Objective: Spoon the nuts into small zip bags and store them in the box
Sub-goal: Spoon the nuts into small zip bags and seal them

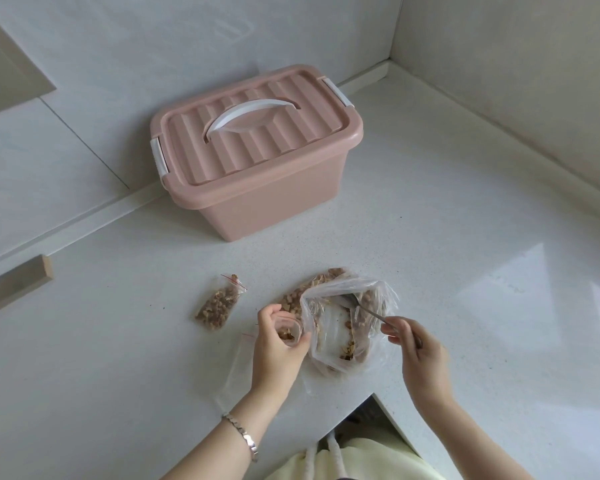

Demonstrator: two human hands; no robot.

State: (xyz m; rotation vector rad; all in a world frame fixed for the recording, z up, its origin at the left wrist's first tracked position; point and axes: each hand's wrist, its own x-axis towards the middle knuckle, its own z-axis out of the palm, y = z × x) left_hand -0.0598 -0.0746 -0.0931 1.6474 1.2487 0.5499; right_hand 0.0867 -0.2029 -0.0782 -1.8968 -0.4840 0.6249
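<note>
My left hand [276, 344] grips a small clear zip bag [289, 330] with its mouth held open; a few nuts lie inside. My right hand [414, 348] pinches the handle of a metal spoon [364, 308], whose bowl is down inside a large clear plastic bag of nuts [347, 323]. Two filled small zip bags lie on the counter: one [219, 304] to the left, another [312, 287] partly behind the large bag. The pink lidded box [257, 157] with a white handle stands shut at the back.
Everything rests on a white counter [465, 237] set in a wall corner; its front edge has a notch near my body. A flat empty clear bag [236, 368] lies under my left wrist. A wooden block [18, 282] sits at the left.
</note>
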